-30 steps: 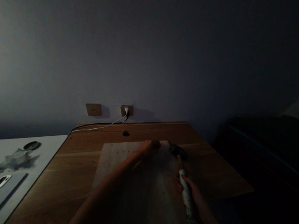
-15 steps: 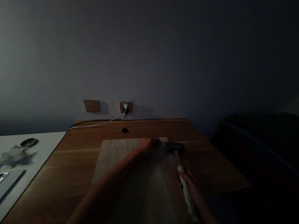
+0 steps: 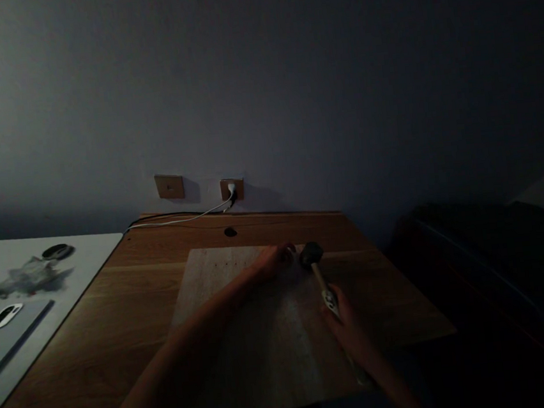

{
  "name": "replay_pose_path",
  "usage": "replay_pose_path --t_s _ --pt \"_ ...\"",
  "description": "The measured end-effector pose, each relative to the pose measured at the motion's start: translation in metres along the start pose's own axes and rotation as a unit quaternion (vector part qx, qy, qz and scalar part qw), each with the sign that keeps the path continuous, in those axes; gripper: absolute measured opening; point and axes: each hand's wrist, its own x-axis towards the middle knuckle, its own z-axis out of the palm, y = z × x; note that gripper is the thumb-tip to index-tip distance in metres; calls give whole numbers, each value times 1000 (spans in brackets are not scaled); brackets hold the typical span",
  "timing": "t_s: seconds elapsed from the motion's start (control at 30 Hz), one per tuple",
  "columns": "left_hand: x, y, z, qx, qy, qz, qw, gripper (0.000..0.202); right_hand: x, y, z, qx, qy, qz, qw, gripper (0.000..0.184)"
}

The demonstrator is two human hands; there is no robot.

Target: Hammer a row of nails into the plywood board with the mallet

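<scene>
Hammer point(image 3: 312, 253) shifts nearer left hand point(image 3: 276, 259), by far right corner of board point(image 3: 267, 352) | right hand point(image 3: 347, 328) grasps it | left hand's hold too dark to tell | row of dots point(image 3: 224, 264) looks done, right end seems unfinished | worktop point(image 3: 96, 330) beneath

Hammer point(image 3: 327, 295): dark, blocky head point(image 3: 312, 253), bare wood neck, pale, dark-marked covering lower on the handle; gripped in the right hand point(image 3: 350, 330), handle slanting from near right up to the head, which is over or just beside the far right corner of the board; contact unclear. Board point(image 3: 267, 352): flat, pale, greyish wood, lying on the table point(image 3: 96, 330); row of small dark dots point(image 3: 226, 264) along its far edge, nails or holes not distinguishable; near part in deep shadow
</scene>
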Motion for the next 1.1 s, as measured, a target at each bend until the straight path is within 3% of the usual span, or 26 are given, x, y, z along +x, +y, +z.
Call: replay_pose_path --t_s 0.1,0.3,0.43,0.57,0.8,1.1 --pt "2 -1 0 22 -4 -1 1000 28 4 -4 -2 21 1 54 998 66" --pt "2 1 -2 24 -9 3 1000 22 3 -28 0 143 -57 168 974 70" --pt "-1 4 -4 2 0 2 1000 28 -3 -36 9 202 -27 170 964 77" --pt "-2 5 -3 -13 -1 -21 1000 38 -7 -43 10 198 -28 158 967 75" --pt "-1 0 -1 -14 11 -16 1000 37 -12 -58 7 189 -29 139 972 81" --pt "-3 4 -3 -26 16 -22 999 39 -8 -42 12 182 -48 127 974 79"
